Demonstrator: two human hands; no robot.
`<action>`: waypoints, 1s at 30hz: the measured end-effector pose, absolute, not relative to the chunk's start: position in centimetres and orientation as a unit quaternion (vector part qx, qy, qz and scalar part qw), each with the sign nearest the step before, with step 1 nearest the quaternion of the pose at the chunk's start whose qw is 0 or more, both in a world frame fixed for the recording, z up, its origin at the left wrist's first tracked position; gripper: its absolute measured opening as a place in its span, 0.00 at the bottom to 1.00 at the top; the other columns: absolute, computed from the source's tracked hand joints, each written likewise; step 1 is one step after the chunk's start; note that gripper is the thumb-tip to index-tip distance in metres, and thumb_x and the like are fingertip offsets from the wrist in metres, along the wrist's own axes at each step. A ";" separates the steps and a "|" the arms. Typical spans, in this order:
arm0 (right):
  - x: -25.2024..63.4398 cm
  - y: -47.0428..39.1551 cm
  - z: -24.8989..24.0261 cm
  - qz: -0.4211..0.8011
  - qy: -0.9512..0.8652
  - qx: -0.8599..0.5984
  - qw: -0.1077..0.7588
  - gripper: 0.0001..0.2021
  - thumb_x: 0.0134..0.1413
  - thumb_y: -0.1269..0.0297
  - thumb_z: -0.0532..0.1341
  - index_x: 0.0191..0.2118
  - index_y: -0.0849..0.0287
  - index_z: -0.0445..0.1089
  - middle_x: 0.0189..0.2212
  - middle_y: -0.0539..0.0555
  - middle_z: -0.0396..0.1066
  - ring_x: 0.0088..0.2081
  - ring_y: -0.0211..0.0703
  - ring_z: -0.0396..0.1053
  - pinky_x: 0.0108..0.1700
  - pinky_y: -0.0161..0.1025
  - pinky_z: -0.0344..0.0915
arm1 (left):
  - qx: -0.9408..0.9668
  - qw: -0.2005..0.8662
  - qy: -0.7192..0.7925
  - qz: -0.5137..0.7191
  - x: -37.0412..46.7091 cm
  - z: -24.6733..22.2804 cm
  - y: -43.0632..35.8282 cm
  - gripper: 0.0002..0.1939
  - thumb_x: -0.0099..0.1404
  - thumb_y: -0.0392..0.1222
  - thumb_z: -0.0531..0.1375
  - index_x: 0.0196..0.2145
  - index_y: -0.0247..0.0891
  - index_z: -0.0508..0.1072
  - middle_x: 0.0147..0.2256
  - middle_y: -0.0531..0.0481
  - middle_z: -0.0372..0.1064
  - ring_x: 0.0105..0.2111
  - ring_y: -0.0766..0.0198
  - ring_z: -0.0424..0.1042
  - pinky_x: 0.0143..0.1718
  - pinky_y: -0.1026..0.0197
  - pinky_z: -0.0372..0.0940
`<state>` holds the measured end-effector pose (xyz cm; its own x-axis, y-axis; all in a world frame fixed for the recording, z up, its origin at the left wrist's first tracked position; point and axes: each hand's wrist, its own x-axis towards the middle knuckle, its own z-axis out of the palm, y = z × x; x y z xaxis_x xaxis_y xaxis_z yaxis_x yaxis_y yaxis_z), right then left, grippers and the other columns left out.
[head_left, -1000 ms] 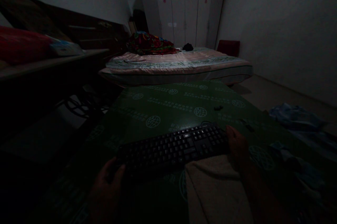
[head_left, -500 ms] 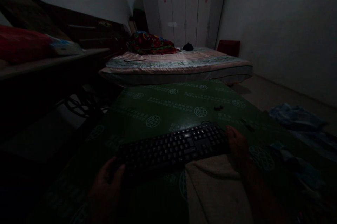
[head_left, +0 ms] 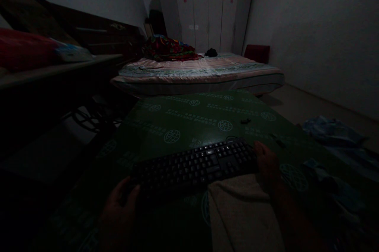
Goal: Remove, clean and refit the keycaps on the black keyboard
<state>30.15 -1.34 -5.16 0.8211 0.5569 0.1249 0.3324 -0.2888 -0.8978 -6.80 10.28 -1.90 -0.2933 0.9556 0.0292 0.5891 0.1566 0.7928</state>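
Note:
A black keyboard lies slightly slanted over the green printed tabletop, its right end farther from me. My left hand grips its left end between thumb and fingers. At the right end, my right hand is closed on the keyboard's edge. A beige cloth hangs below the right hand, in front of the keyboard; whether that hand also holds it cannot be made out. The keyboard's cable loops behind its far edge.
Small dark objects lie beyond the keyboard on the tabletop. A bed with a red patterned blanket stands behind. Blue clothes are at the right, and a shelf with a red bag is at the left.

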 end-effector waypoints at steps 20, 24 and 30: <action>30.2 -1.4 -5.3 0.100 -0.286 -0.791 0.532 0.28 0.54 0.39 0.48 0.33 0.60 0.71 0.29 0.54 0.72 0.33 0.46 0.66 0.35 0.37 0.58 | 0.536 0.254 0.711 0.378 -6.9 -2.1 10.4 0.31 0.50 0.55 0.56 0.49 0.37 0.70 0.50 0.40 0.69 0.51 0.43 0.68 0.53 0.43 0.63; 30.2 -1.4 -5.3 0.097 -0.286 -0.793 0.528 0.28 0.54 0.39 0.47 0.33 0.61 0.71 0.28 0.53 0.71 0.31 0.45 0.65 0.34 0.36 0.58 | 0.542 0.237 0.721 0.361 -6.8 -1.9 10.4 0.32 0.50 0.55 0.56 0.50 0.36 0.70 0.50 0.39 0.69 0.50 0.43 0.68 0.52 0.43 0.63; 30.4 -1.2 -5.4 0.109 -0.269 -0.797 0.529 0.31 0.52 0.38 0.48 0.41 0.63 0.72 0.35 0.58 0.74 0.37 0.49 0.68 0.38 0.39 0.60 | 0.546 0.243 0.714 0.364 -7.2 -2.4 10.5 0.32 0.50 0.56 0.56 0.50 0.36 0.69 0.50 0.39 0.69 0.50 0.44 0.68 0.52 0.45 0.64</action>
